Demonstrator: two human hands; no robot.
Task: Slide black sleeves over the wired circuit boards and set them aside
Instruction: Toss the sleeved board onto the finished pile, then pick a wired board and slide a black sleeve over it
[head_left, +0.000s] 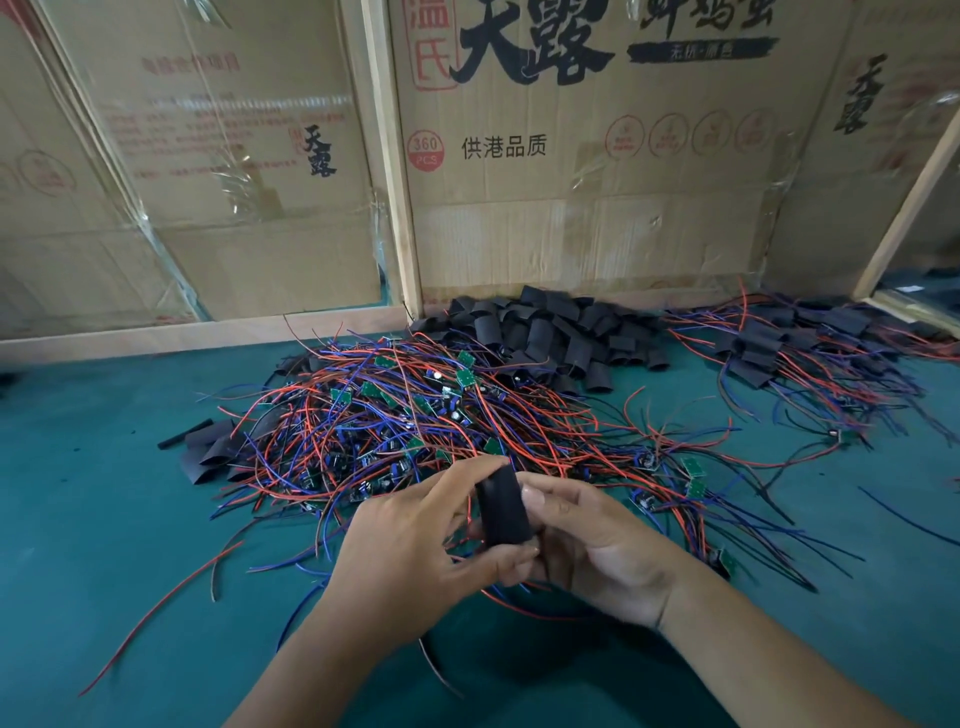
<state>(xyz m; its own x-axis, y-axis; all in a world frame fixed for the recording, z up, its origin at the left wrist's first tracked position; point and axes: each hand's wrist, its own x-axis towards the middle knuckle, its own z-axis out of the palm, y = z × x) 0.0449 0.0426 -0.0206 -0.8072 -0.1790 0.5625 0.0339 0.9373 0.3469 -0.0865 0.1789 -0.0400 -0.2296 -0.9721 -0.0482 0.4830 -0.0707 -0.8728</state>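
Cardboard panels (571, 156) wall off the far side from ten to two o'clock, above the green mat (104, 519). At centre lies the tangle of wired circuit boards (415, 415) — red, blue and black leads with small green boards among them. At twelve o'clock sits the heap of loose black sleeves (550, 332); at two o'clock, the finished pile (810, 348), already sleeved. At six o'clock the left hand (415, 551) and right hand (597, 551) both pinch one black sleeve (503, 512), held just above the tangle's near edge, thin wires trailing beneath. The sleeve looks light, soft and easily flattened — best held by its edges so the mouth stays open. The thin leads probably snag and bend, so the board itself is the safer hold.
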